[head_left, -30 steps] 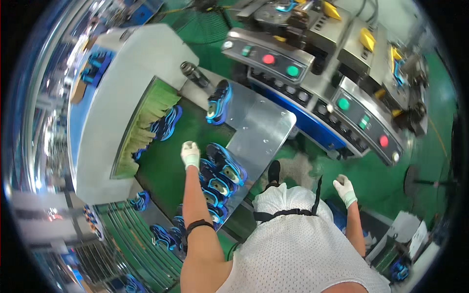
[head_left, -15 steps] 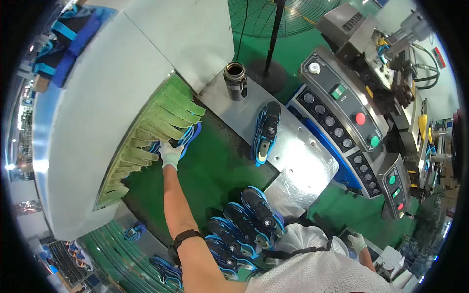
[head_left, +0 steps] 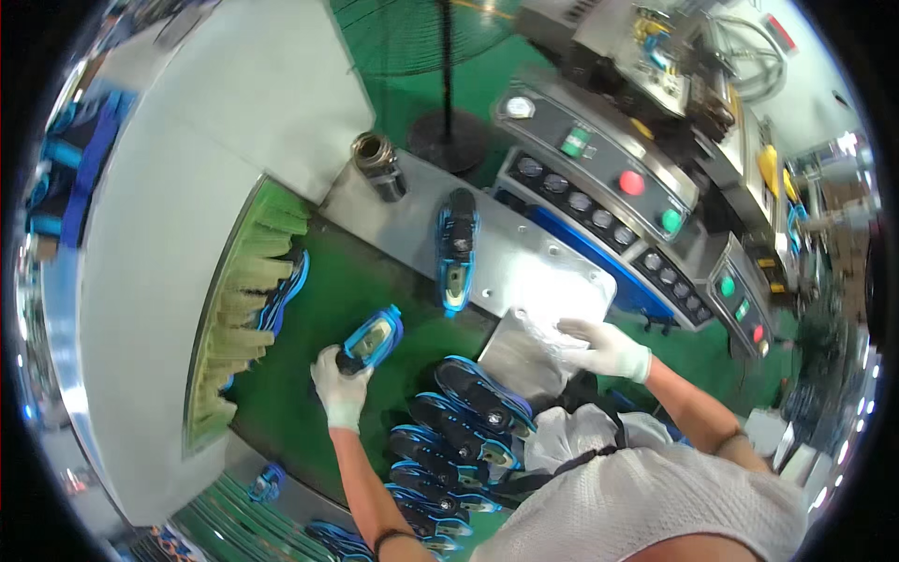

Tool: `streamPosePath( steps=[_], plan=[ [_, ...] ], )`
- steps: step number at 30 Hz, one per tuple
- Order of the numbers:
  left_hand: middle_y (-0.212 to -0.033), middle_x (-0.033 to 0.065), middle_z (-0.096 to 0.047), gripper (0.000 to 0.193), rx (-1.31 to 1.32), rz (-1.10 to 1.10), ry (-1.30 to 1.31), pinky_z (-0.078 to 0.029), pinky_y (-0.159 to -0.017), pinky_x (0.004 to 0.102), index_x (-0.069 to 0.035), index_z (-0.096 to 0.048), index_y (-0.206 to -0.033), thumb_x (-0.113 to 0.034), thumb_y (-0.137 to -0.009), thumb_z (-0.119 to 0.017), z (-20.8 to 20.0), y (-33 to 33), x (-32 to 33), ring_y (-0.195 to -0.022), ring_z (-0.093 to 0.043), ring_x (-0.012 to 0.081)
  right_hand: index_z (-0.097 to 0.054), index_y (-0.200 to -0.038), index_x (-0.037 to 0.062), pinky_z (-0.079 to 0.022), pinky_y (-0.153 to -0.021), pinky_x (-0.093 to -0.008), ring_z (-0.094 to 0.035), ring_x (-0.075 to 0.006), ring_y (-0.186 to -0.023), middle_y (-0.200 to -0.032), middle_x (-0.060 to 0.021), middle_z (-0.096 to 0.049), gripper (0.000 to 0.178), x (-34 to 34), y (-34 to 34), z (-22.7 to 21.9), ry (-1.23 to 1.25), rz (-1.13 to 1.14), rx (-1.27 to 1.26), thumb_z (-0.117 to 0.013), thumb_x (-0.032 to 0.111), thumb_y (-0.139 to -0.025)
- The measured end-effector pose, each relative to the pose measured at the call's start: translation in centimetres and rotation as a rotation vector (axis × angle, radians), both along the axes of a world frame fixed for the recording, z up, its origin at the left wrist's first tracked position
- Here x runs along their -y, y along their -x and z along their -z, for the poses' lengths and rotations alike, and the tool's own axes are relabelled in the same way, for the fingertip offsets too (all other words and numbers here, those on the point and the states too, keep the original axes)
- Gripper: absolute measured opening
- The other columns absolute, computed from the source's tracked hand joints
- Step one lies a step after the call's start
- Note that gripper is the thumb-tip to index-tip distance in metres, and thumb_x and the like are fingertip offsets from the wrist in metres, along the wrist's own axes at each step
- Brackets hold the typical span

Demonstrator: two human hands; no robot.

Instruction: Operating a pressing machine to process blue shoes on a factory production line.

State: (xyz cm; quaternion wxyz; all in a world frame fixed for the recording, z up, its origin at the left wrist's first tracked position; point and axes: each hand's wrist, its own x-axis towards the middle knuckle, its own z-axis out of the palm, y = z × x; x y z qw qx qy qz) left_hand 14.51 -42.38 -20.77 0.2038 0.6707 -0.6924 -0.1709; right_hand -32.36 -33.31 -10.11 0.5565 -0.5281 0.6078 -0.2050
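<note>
Shoe (head_left: 373,339), black with bright blue trim, is clamped by its dark end in the left hand (head_left: 339,388), over the green surface (head_left: 361,281) right of the fringe curtain (head_left: 245,323). Can't tell if the sole touches down. Right hand (head_left: 602,348) is well apart from the left, loosely open, fingers reaching over the metal worktop (head_left: 524,258); contact unclear. Both gloved in white. Second shoe (head_left: 457,236) rests on the worktop, near an open dark flask (head_left: 380,170). Row of similar shoes (head_left: 471,386) sits just right of the left forearm (head_left: 367,478). Another shoe (head_left: 290,295) is partly under the fringe.
</note>
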Motion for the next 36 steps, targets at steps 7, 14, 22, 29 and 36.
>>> streamPosePath(
  steps=[7,14,22,29,36],
  plan=[
    [-0.102,0.0134,-0.066,0.055,0.046,0.7,-0.143,-0.045,-0.097,0.0516,-0.007,-0.063,-0.103,-0.026,-0.06,-0.092,-15.4,15.8,-4.4,-0.101,-0.061,0.0367,-0.056,-0.124,0.0027,-0.053,-0.091,-0.0487,-0.065,-0.0418,-0.105,-0.107,-0.0238,-0.065,0.062,1.8,-8.7,-2.4,0.518,-0.493,-0.168,-0.081,0.03,-0.074],
    [-0.132,0.0217,-0.057,0.071,-0.124,0.851,0.314,-0.04,-0.111,0.0503,-0.001,-0.054,-0.134,-0.01,-0.07,-0.086,-23.3,30.5,-1.3,-0.125,-0.054,0.0422,-0.063,-0.12,0.0043,-0.054,-0.073,-0.0414,-0.066,-0.03,-0.072,-0.08,-0.0108,-0.069,0.061,-3.0,5.3,-3.8,0.413,0.161,0.296,-0.082,0.042,-0.077],
    [-0.146,0.0186,-0.05,0.056,-0.645,0.64,0.194,-0.042,-0.113,0.0435,0.002,-0.046,-0.144,0.001,-0.092,-0.064,-27.2,47.5,6.9,-0.133,-0.051,0.0299,-0.063,-0.128,-0.0005,-0.056,-0.083,-0.0318,-0.069,-0.018,-0.096,-0.114,-0.0117,-0.071,0.046,-12.6,22.8,-7.9,0.054,0.73,1.179,-0.075,0.009,-0.085],
    [-0.141,0.0296,-0.051,0.058,-0.104,0.791,0.389,-0.041,-0.11,0.0433,0.005,-0.046,-0.143,-0.022,-0.095,-0.066,-18.7,62.6,23.5,-0.127,-0.053,0.0412,-0.051,-0.142,-0.0012,-0.053,-0.1,-0.0402,-0.065,-0.0246,-0.114,-0.13,-0.0134,-0.065,0.065,-15.5,29.9,-9.8,0.302,1.021,1.226,-0.07,0.0,-0.08],
    [-0.127,0.0323,-0.059,0.068,0.19,0.527,0.097,-0.046,-0.101,0.0505,0.004,-0.049,-0.138,-0.043,-0.093,-0.067,-12.1,71.7,31.5,-0.116,-0.058,0.0486,-0.044,-0.147,-0.0027,-0.051,-0.105,-0.0437,-0.062,-0.0282,-0.121,-0.135,-0.0153,-0.061,0.076,-18.3,32.4,-6.9,0.343,1.086,1.314,-0.075,0.002,-0.077]
  ],
)
